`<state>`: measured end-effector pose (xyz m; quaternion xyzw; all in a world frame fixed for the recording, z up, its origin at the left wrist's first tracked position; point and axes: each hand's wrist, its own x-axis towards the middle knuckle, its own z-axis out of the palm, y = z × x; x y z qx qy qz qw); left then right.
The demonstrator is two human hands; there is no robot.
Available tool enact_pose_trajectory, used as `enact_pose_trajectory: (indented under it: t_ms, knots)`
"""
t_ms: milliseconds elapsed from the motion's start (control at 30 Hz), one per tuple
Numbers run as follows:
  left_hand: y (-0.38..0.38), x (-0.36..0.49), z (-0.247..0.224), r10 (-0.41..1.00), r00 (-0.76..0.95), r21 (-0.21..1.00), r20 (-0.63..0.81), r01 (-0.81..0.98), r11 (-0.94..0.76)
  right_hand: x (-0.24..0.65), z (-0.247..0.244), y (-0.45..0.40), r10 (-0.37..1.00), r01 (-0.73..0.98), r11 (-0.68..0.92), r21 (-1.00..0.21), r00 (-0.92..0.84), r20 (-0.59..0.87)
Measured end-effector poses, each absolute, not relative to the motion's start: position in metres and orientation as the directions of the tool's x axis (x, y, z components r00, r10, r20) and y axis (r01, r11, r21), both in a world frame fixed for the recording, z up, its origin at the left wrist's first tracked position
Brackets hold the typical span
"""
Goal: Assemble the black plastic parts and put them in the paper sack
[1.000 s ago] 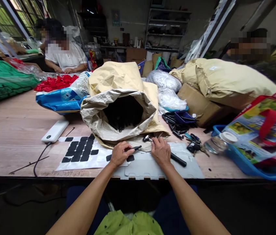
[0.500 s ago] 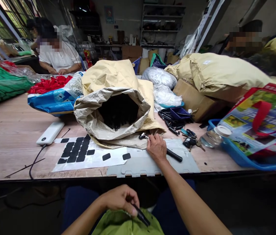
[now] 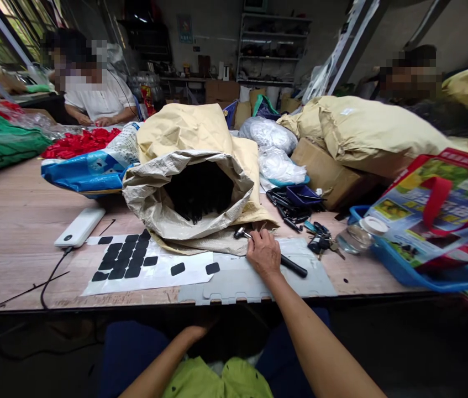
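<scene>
My right hand [image 3: 263,251] is closed round the shaft of a small hammer [image 3: 294,266], low over a grey plastic sheet [image 3: 316,282]. The hammer's shiny metal head shows to the left of my fingers and its black handle to the right. My left hand [image 3: 199,329] reaches into the dark below the table edge, so its fingers and anything in them are hidden. Just beyond my right hand lies a big beige sack [image 3: 151,204], its mouth open toward me, with dark pieces inside. Black rounded patches [image 3: 124,257] lie on a white sheet [image 3: 151,281] to the left.
A white power bank [image 3: 79,228] with a cable lies at left. Black parts [image 3: 285,210], keys [image 3: 320,240], a clear jar [image 3: 356,236] and a blue basket [image 3: 428,276] line the right. Two co-workers sit across; one, in a white top [image 3: 99,99], handles red pieces.
My left hand, which held a slim black piece over my lap, has moved forward beneath the table edge; the piece is out of sight. My right hand stays on the hammer.
</scene>
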<state>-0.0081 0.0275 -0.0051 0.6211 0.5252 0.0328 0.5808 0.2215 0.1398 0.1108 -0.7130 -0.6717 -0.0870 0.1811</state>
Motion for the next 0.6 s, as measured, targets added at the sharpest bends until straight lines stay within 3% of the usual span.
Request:
enact_pose_trajectory:
  t_ms: [67, 167, 200, 233, 300, 367, 433, 500, 600]
  knots:
    - [0.025, -0.020, 0.024, 0.605, 0.510, 0.729, -0.611, 0.660, 0.181, 0.221, 0.111, 0.140, 0.926, 0.991, -0.035, -0.132, 0.082, 0.367]
    - [0.045, -0.040, 0.099, 0.198, 0.759, 0.783, -0.621, 0.614, 0.102, 0.220, 0.110, 0.140, 0.927, 0.993, -0.041, -0.113, 0.081, 0.368]
    - [0.060, -0.046, 0.127, 0.140, 0.804, 0.815, -0.578, 0.563, 0.135, 0.220, 0.110, 0.140, 0.926, 0.993, -0.042, -0.109, 0.080, 0.368]
    - [0.080, -0.052, 0.154, 0.203, 0.832, 0.856, -0.517, 0.497, 0.143, 0.220, 0.110, 0.140, 0.926, 0.993, -0.043, -0.106, 0.080, 0.369]
    - [0.128, -0.062, 0.196, 0.557, 0.758, 0.904, -0.340, 0.427, -0.029, 0.220, 0.111, 0.140, 0.926, 0.993, -0.043, -0.108, 0.080, 0.368]
    - [0.178, -0.069, 0.215, 0.886, 0.457, 0.733, -0.083, 0.630, -0.256, 0.221, 0.111, 0.140, 0.929, 0.992, -0.040, -0.117, 0.080, 0.361]
    - [0.220, -0.075, 0.212, 0.967, 0.230, 0.419, 0.108, 0.872, -0.254, 0.221, 0.111, 0.140, 0.932, 0.991, -0.036, -0.129, 0.080, 0.354]
    - [0.246, -0.079, 0.199, 0.977, 0.155, 0.179, 0.144, 0.967, -0.180, 0.221, 0.111, 0.140, 0.933, 0.990, -0.032, -0.138, 0.079, 0.352]
    - [0.259, -0.082, 0.180, 0.985, 0.157, 0.056, 0.065, 0.985, -0.161, 0.221, 0.112, 0.139, 0.932, 0.989, -0.031, -0.143, 0.081, 0.352]
